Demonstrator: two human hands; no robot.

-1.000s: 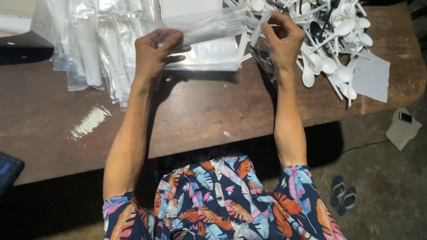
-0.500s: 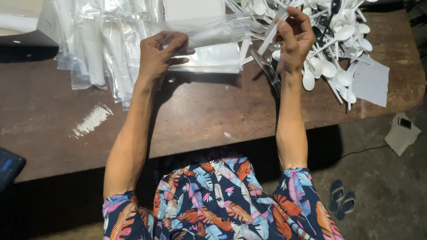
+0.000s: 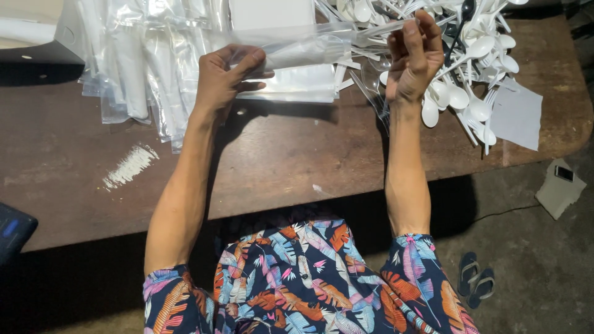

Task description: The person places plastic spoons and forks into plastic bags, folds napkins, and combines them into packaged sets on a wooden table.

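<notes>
Plastic sleeve (image 3: 309, 46), clear and narrow, is stretched between our two hands above the far side of the wooden table (image 3: 278, 154). Our left hand (image 3: 226, 77) has fingers pinched shut on one end, and our right hand (image 3: 413, 59) is closed on the other end, raised a bit higher. Pile of white spoons (image 3: 470, 68) sits just right of that hand, stacks of clear bags (image 3: 136, 62) off to the left, flip-flops (image 3: 475, 287) down on the floor.
</notes>
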